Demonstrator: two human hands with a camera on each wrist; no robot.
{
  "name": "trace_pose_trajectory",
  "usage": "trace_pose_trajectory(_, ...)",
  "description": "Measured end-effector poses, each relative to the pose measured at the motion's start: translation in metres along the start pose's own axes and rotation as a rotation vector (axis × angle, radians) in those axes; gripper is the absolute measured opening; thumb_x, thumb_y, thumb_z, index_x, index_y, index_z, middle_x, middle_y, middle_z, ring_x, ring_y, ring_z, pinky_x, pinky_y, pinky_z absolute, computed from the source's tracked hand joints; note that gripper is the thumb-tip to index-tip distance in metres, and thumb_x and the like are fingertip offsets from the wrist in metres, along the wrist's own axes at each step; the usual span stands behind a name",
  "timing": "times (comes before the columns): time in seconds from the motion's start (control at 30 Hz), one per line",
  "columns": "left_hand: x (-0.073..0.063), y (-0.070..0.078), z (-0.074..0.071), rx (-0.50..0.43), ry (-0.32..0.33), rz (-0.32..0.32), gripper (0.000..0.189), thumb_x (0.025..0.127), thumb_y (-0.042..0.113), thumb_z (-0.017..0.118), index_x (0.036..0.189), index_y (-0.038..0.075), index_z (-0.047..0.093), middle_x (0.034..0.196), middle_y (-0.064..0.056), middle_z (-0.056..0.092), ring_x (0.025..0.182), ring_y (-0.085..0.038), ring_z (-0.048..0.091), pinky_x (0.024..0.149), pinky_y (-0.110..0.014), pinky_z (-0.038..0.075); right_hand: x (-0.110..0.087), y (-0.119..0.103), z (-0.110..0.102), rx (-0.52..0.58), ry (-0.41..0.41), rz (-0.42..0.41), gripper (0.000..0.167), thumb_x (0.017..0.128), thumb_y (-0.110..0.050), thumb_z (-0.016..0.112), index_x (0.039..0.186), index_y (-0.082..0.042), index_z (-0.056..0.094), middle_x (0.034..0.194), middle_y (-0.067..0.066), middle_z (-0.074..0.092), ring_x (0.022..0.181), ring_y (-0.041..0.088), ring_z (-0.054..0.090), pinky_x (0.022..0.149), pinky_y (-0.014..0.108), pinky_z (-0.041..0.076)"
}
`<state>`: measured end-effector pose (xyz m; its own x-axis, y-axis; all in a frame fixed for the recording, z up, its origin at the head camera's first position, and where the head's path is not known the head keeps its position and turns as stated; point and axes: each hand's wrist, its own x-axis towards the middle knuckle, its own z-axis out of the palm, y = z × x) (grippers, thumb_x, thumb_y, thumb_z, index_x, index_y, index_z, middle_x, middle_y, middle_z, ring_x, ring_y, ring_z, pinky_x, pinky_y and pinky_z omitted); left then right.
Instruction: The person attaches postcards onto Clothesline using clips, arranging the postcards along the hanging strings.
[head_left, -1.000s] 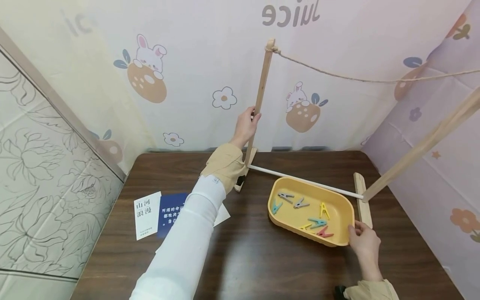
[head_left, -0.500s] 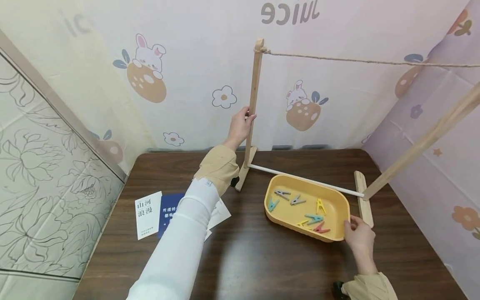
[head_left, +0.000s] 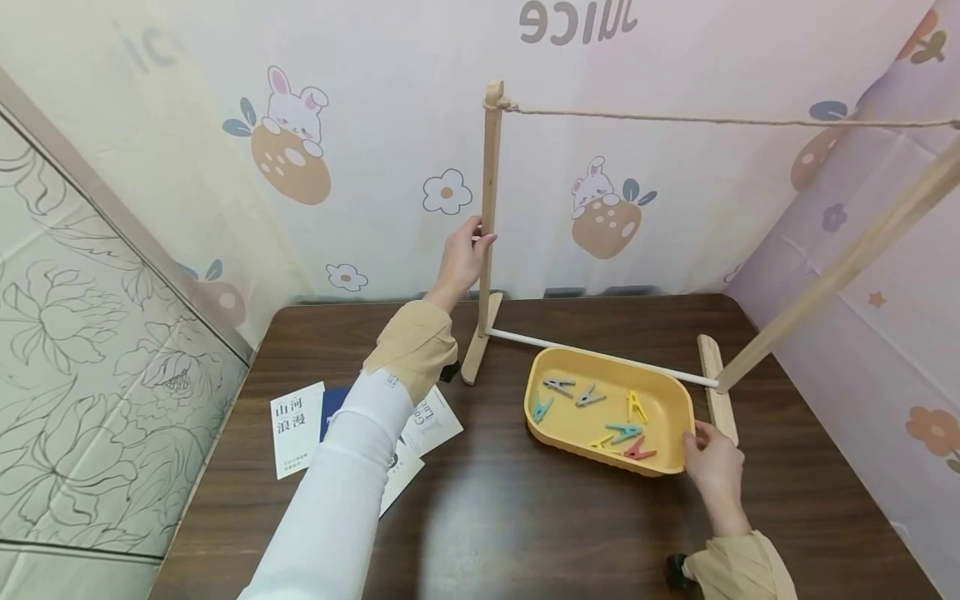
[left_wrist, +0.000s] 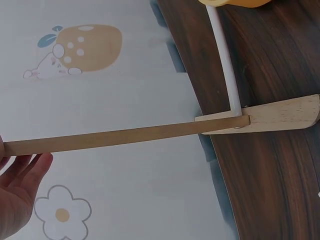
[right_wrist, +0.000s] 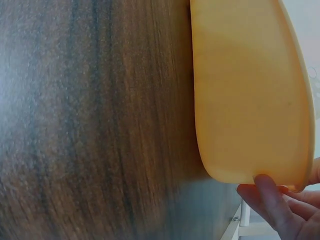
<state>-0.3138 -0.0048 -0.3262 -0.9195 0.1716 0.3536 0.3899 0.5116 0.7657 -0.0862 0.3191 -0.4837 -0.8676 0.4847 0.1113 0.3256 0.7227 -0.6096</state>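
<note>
In the head view, my left hand (head_left: 460, 262) grips the left wooden post (head_left: 491, 175) of a small clothesline rack, partway up. A twine rope (head_left: 675, 119) is tied at the post's top and runs across to the right post (head_left: 832, 279). My right hand (head_left: 715, 473) holds the right end of a yellow plastic basin (head_left: 581, 423), thumb on the near side. Inside lie several clothespins: grey (head_left: 590, 397), teal (head_left: 624, 432), yellow (head_left: 636, 407) and red (head_left: 640, 451). The left wrist view shows the fingers (left_wrist: 37, 172) against the post.
A white rod (head_left: 517, 338) joins the rack's wooden feet (head_left: 722, 400) just behind the basin. Several printed cards (head_left: 297, 429) lie on the left of the brown table (head_left: 510, 533), partly under my left sleeve. A patterned curtain (head_left: 390, 133) hangs behind.
The rack's left post has moved left with my left hand, and the sagging rope has straightened. The basin has slid slightly left and back with my right hand.
</note>
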Motion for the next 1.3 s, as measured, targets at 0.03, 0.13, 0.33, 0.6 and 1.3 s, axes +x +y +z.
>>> trace_pose_trajectory(0.03,-0.001,-0.001,-0.002,0.004,0.001,0.001,0.028,0.092,0.017,0.048,0.116,0.002,0.049,0.107,-0.013,0.057,0.099,-0.02,0.055,0.08,-0.024,0.045,0.0,-0.001,0.0,0.001,0.001,-0.003,0.032,0.086,-0.009,0.045,0.108,0.013,0.052,0.087,0.03,0.06,0.079,0.045,0.055,0.067,0.051,0.041)
trace_pose_trajectory(0.13,-0.005,-0.004,-0.008,0.005,0.008,0.004,0.027,0.092,0.016,0.048,0.114,0.001,0.05,0.107,-0.014,0.057,0.099,-0.021,0.055,0.08,-0.025,0.045,0.0,-0.004,0.002,0.0,0.008,-0.02,0.031,0.085,-0.008,0.045,0.107,0.013,0.053,0.085,0.03,0.06,0.077,0.045,0.056,0.065,0.051,0.041)
trace_pose_trajectory(0.33,-0.011,-0.011,-0.018,-0.009,0.016,-0.011,0.027,0.092,0.015,0.048,0.115,0.001,0.049,0.109,-0.015,0.056,0.099,-0.022,0.055,0.081,-0.026,0.045,0.002,-0.007,0.004,-0.01,0.01,-0.041,0.032,0.085,-0.008,0.044,0.107,0.012,0.053,0.084,0.029,0.061,0.077,0.045,0.055,0.065,0.051,0.041)
trace_pose_trajectory(0.6,-0.018,-0.02,-0.031,-0.029,0.042,-0.026,0.027,0.092,0.014,0.048,0.115,0.002,0.049,0.109,-0.015,0.056,0.098,-0.023,0.055,0.08,-0.029,0.046,0.009,-0.008,0.011,-0.013,0.004,-0.068,0.03,0.084,-0.007,0.045,0.106,0.011,0.054,0.084,0.029,0.061,0.074,0.044,0.056,0.063,0.051,0.042)
trace_pose_trajectory(1.3,-0.048,-0.034,-0.066,-0.026,0.107,0.017,0.025,0.09,0.012,0.05,0.112,-0.002,0.049,0.106,-0.019,0.056,0.095,-0.029,0.056,0.078,-0.034,0.047,0.025,-0.024,0.026,-0.033,-0.023,-0.098,0.03,0.084,-0.007,0.044,0.108,0.008,0.055,0.085,0.029,0.06,0.074,0.045,0.056,0.06,0.052,0.042)
